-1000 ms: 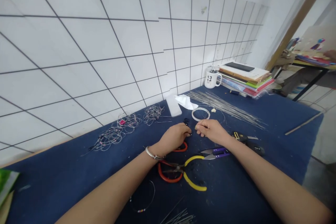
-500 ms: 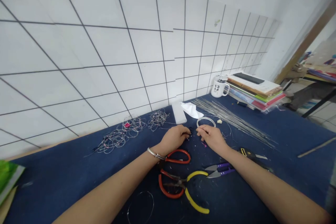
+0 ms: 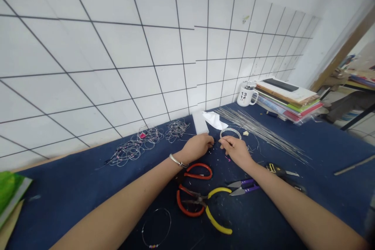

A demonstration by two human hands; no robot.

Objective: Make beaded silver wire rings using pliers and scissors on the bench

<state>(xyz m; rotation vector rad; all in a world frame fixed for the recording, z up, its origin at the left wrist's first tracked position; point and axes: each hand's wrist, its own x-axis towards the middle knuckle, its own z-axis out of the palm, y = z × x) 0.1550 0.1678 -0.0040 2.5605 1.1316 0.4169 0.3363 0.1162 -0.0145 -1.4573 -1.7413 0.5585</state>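
Note:
My left hand (image 3: 198,146) is closed, its fingers curled down to the blue cloth over small dark bits and white beads; what they grip, if anything, is hidden. To its right my right hand (image 3: 235,150) makes a pinch, thumb and forefinger together, in front of a whitish ring (image 3: 239,134). Whatever is in that pinch is too small to make out. Below the hands lie red-handled pliers (image 3: 190,214), a yellow-handled tool (image 3: 218,222) and purple-handled thread snips (image 3: 243,188). A thin wire loop with coloured beads (image 3: 153,246) rests near the front edge.
Tangled beaded wire loops (image 3: 125,153) and a wire bundle (image 3: 176,130) lie at left. Behind the hands are a white box (image 3: 200,122) and a tissue (image 3: 216,120). Long thin wires (image 3: 260,133), a utility knife (image 3: 277,170), a mug (image 3: 245,97) and stacked books (image 3: 288,101) occupy the right.
My left hand has shifted slightly right and its fingers are curled lower. The right hand stays nearly in place. The view has tilted down, showing more of the beaded loop in front.

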